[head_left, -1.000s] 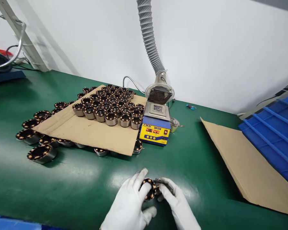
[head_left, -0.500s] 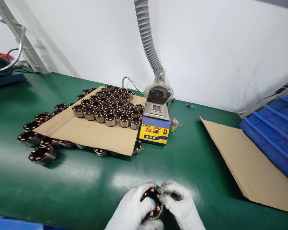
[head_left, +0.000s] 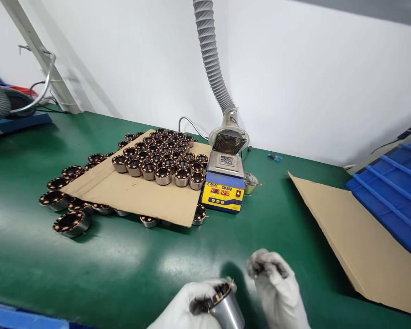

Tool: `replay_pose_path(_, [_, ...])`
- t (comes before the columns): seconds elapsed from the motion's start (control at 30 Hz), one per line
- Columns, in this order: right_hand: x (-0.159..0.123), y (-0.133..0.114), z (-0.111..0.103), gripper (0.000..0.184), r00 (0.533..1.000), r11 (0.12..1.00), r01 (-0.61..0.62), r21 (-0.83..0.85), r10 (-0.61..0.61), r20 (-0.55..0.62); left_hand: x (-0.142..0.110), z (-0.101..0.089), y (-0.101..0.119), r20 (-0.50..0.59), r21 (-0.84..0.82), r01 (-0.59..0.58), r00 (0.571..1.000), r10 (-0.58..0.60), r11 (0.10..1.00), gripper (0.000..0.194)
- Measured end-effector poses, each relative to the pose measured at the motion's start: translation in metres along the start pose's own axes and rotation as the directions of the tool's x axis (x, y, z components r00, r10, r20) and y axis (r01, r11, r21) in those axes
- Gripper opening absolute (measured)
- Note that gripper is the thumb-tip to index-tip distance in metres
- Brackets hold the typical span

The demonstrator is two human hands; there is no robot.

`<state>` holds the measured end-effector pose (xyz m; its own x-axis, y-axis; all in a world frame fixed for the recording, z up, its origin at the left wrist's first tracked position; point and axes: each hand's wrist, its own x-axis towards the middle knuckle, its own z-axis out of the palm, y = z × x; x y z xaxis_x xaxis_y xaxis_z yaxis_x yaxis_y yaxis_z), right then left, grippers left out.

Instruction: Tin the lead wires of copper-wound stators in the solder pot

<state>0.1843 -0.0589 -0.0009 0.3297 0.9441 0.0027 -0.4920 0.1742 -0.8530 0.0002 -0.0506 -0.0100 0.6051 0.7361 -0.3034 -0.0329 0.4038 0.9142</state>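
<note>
In the bottom middle, my left hand (head_left: 187, 307), in a white glove, grips a motor stator (head_left: 228, 311), a steel ring with copper windings inside. The stator is tilted, its wound end facing up and left, and a thin wire end sticks up from its rim. My right hand (head_left: 276, 285), gloved too, is off to the right, apart from the stator. Its fingers are curled and pinched together, with dark smudges on the tips; whether something small is between them I cannot make out. Both hands are above the green table (head_left: 123, 269).
Many stators (head_left: 163, 176) stand on a cardboard sheet (head_left: 140, 198), with more underneath. Beside them is a yellow-and-blue heated solder pot (head_left: 223, 194) under an exhaust hose (head_left: 210, 59). A small cup (head_left: 250, 183) is next to it. At right lie cardboard (head_left: 349, 237) and a blue crate (head_left: 397, 187).
My right hand has moved away from the stator, up and to the right. My left hand has turned the stator so its steel outer side now shows. The view has shifted slightly.
</note>
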Motion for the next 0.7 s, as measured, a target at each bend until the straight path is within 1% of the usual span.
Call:
replay_pose_path(0.03, [-0.004,0.008,-0.002,0.018,0.995,0.994,-0.096,-0.045,0.096,0.007,0.005,-0.002,0.004,-0.002,0.009,-0.014,1.0,0.014,1.0,0.037])
replay_pose_path(0.07, [-0.01,0.018,-0.004,0.023,0.981,0.979,-0.191,-0.066,0.192,0.018,0.01,-0.004,0.009,-0.006,0.014,-0.029,1.0,0.029,0.999,0.035])
replay_pose_path(0.1, [-0.016,0.027,-0.004,0.034,0.953,0.955,-0.293,-0.055,0.296,0.064,0.015,-0.007,0.012,0.008,0.04,-0.046,0.999,0.046,0.998,0.031])
replay_pose_path(0.13, [-0.022,0.035,-0.003,0.044,0.909,0.918,-0.397,-0.025,0.396,0.131,0.018,-0.01,0.015,0.034,0.091,-0.063,0.998,0.061,0.994,0.025])
replay_pose_path(0.17, [-0.027,0.042,-0.002,0.051,0.854,0.87,-0.493,0.018,0.48,0.199,0.021,-0.013,0.017,0.056,0.162,-0.074,0.996,0.065,0.984,0.02])
replay_pose_path(0.2, [-0.031,0.047,0.0,0.054,0.801,0.816,-0.574,0.073,0.54,0.257,0.022,-0.015,0.017,0.055,0.254,-0.078,0.996,0.066,0.964,0.018])
replay_pose_path(0.23, [-0.034,0.051,0.003,0.051,0.768,0.768,-0.625,0.139,0.572,0.289,0.022,-0.017,0.017,0.031,0.364,-0.083,0.997,0.077,0.928,0.023])
replay_pose_path(0.27, [-0.035,0.053,0.005,0.045,0.749,0.726,-0.656,0.204,0.594,0.295,0.021,-0.017,0.015,-0.001,0.477,-0.091,0.995,0.103,0.874,0.034])
replay_pose_path(0.33, [-0.035,0.056,0.008,0.038,0.736,0.665,-0.677,0.316,0.62,0.272,0.018,-0.015,0.01,-0.049,0.646,-0.116,0.98,0.192,0.754,0.065])
replay_pose_path(0.37, [-0.034,0.057,0.008,0.036,0.729,0.643,-0.683,0.345,0.631,0.266,0.017,-0.014,0.008,-0.033,0.702,-0.146,0.971,0.236,0.697,0.075])
replay_pose_path(0.4, [-0.033,0.058,0.008,0.035,0.718,0.628,-0.693,0.354,0.643,0.266,0.016,-0.013,0.006,0.002,0.737,-0.183,0.963,0.268,0.651,0.078])
replay_pose_path(0.43, [-0.032,0.059,0.008,0.034,0.709,0.619,-0.703,0.352,0.652,0.269,0.015,-0.013,0.005,0.037,0.75,-0.213,0.959,0.281,0.627,0.075])
replay_pose_path(0.5, [-0.032,0.061,0.008,0.034,0.711,0.623,-0.701,0.346,0.643,0.284,0.017,-0.012,0.007,0.039,0.739,-0.219,0.958,0.284,0.638,0.062])
replay_pose_path(0.57, [-0.032,0.063,0.008,0.034,0.714,0.623,-0.7,0.348,0.629,0.307,0.02,-0.012,0.012,0.003,0.683,-0.198,0.963,0.269,0.703,0.044])
replay_pose_path(0.6, [-0.033,0.064,0.008,0.034,0.715,0.623,-0.699,0.352,0.624,0.316,0.022,-0.012,0.014,-0.031,0.641,-0.189,0.962,0.271,0.744,0.03])
replay_pose_path(0.63, [-0.033,0.064,0.008,0.031,0.716,0.623,-0.698,0.352,0.619,0.323,0.025,-0.011,0.017,-0.075,0.595,-0.183,0.957,0.28,0.783,0.021])
replay_pose_path(0.7, [-0.034,0.065,0.009,0.028,0.72,0.641,-0.693,0.33,0.602,0.345,0.029,-0.011,0.019,-0.181,0.493,-0.169,0.94,0.29,0.854,0.024])
